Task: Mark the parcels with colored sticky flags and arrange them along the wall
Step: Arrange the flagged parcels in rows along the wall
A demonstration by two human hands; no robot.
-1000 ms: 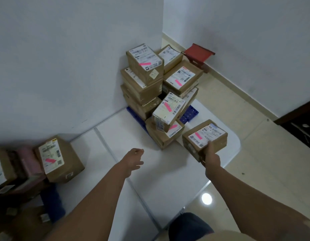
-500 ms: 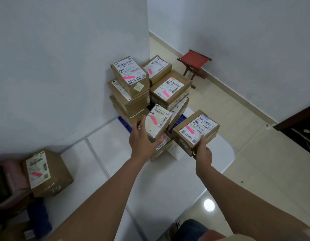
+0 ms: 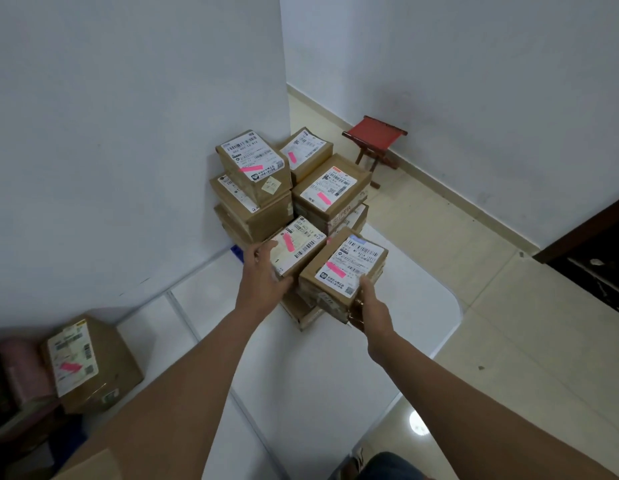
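- Seven parcels show a label on top: five in the stack against the wall [image 3: 128, 133], one in the right hand, and one lone parcel [image 3: 93, 365] well apart at the lower left. More plain brown boxes lie under the stack, and their number cannot be told.
- Each of the seven labels carries one pink sticky flag; the flag on the lone parcel is blurred.
- The stack [image 3: 266, 188] stands in the corner on a white table [image 3: 336, 375], with a blue object just showing under its left edge.
- The left hand [image 3: 264, 275] has its grip on a tilted parcel [image 3: 297, 249] at the front of the stack, thumb on the label and fingers curled round the near edge.
- The right hand [image 3: 368, 306] grips the near right corner of a held parcel [image 3: 346, 268], which sits touching the tilted one on its right and rests on the lower boxes.
- One red stool [image 3: 375, 131] stands on the tiled floor [image 3: 474, 306] beyond the stack, near the far wall.
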